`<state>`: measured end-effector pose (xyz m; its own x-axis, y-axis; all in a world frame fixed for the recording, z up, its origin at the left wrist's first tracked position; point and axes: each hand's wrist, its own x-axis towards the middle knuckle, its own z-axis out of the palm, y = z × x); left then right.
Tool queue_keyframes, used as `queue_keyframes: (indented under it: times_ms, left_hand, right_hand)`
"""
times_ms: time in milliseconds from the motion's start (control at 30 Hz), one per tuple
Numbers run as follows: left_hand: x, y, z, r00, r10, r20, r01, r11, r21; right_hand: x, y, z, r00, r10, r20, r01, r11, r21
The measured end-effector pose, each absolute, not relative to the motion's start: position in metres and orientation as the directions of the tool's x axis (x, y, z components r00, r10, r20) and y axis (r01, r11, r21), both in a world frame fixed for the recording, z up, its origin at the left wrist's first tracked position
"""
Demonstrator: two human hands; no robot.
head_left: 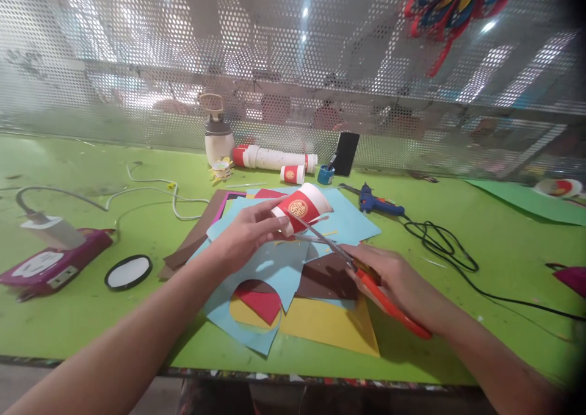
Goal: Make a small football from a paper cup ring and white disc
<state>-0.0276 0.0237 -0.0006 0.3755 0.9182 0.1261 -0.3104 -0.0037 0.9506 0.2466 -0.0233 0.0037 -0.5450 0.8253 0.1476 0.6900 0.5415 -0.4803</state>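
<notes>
My left hand (256,229) is closed around a red and white paper cup (309,202) with a gold emblem, tilted on its side above the papers. In my right hand (389,274) is a pair of scissors (379,290) with red-orange handles. Their blades are spread and reach to the cup's lower end; whether they touch it I cannot tell. Beneath both hands lie light blue paper sheets (256,262), one with a round hole, over yellow paper (329,326), brown paper (327,277) and a red piece (260,302).
Behind stand a spray bottle (218,140), stacked paper cups (274,157), a small lying cup (293,174), a blue jar (325,174) and a black panel (347,154). At right is a blue glue gun (379,201) with its cord. A purple power strip (59,265) and black-rimmed disc (129,272) lie left.
</notes>
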Motion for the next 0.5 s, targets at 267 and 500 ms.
queue_keyframes:
  times_ms: [267, 500]
  left_hand:
    - [-0.0227, 0.023, -0.0019, 0.304, 0.948, 0.093, -0.347, 0.019, 0.937]
    - [-0.0174, 0.0197, -0.0007, 0.244, 0.961, 0.129, -0.353, -0.036, 0.935]
  right_hand:
    - [0.2452, -0.0262, 0.0045, -0.529, 0.834, 0.157, 0.658, 0.521, -0.544]
    - [0.2375, -0.0327, 0.002, -0.482, 0.828, 0.285, 0.742, 0.559, -0.369]
